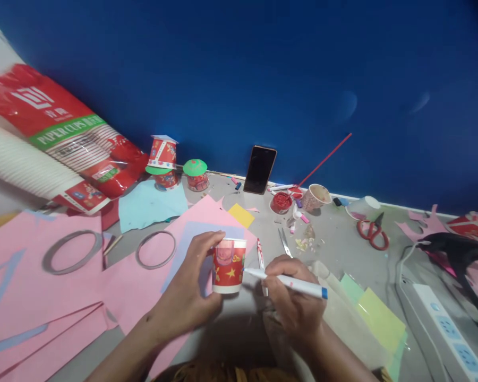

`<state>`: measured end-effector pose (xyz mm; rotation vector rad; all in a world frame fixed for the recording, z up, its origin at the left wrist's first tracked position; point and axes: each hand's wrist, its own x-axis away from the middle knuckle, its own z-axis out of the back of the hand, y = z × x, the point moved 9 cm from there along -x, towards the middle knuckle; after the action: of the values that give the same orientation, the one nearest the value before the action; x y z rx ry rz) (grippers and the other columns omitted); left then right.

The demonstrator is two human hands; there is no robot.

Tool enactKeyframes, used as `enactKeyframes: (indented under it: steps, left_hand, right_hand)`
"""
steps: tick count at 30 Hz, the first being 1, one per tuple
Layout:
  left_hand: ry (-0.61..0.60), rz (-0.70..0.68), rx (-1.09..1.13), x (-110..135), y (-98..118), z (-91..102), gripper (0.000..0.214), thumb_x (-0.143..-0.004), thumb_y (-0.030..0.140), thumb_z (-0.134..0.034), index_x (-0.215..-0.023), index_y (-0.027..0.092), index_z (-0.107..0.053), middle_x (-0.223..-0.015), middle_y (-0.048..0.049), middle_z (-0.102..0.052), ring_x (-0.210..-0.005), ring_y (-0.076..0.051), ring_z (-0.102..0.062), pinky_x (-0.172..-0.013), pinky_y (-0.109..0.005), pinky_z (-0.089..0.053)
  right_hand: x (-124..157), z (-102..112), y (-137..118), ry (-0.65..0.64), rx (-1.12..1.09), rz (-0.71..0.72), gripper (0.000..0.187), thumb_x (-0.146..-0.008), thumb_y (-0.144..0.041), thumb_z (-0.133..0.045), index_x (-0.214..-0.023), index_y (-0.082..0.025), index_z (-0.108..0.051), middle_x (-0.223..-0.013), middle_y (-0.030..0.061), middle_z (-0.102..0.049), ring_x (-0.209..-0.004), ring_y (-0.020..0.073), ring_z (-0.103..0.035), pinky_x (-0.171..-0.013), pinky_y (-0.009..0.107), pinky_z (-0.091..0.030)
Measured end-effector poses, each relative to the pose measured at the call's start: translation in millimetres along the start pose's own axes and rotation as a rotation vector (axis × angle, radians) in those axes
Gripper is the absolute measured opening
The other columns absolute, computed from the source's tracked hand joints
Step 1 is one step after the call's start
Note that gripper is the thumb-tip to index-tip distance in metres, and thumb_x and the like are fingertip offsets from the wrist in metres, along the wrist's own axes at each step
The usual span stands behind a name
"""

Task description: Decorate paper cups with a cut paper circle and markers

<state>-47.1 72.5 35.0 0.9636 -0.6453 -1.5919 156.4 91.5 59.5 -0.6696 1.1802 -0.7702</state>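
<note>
A red paper cup with yellow stars and printed figures is held in my left hand, the thumb at its base and the fingers near its rim. My right hand grips a white marker with a blue end. The marker's tip meets or nearly meets the right side of the cup. Just behind the right hand lie a red-and-white pen and a pair of scissors, their handles hidden by the hand. Pink paper sheets spread beneath and left of my left hand.
Two tape rolls lie on the left papers. Decorated cups, a phone and a red pot with a stick line the blue wall. Red-handled scissors, a power strip and a black glue gun are at right.
</note>
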Motion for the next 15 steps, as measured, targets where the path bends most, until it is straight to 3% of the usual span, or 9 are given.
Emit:
enactKeyframes:
  steps: [7,15]
  left_hand:
    - [-0.024,0.029,0.013,1.9,-0.8,-2.6,0.094,-0.068,0.0,-0.059,-0.152,0.037,-0.04,-0.15,-0.0065,-0.048,-0.142,-0.03,-0.053,-0.121,-0.052,-0.05]
    - [-0.021,-0.031,0.007,0.0,5.3,-3.1,0.093,-0.068,0.0,-0.058,-0.151,0.036,-0.039,-0.149,-0.0076,-0.048,-0.143,-0.031,-0.052,-0.12,-0.054,-0.05]
  right_hand:
    - [-7.3,-13.2,-30.5,-0.056,0.092,0.213,0.014,-0.094,-0.011,-0.064,-0.103,-0.023,-0.066,-0.077,0.0013,-0.073,-0.066,0.0179,-0.073,-0.063,0.028,-0.059]
    - [-10.5,-10.0,-40.5,-0.023,0.123,0.278,0.013,-0.094,-0.011,-0.061,-0.098,-0.022,-0.065,-0.073,0.0006,-0.072,-0.062,0.0174,-0.072,-0.06,0.028,-0.059]
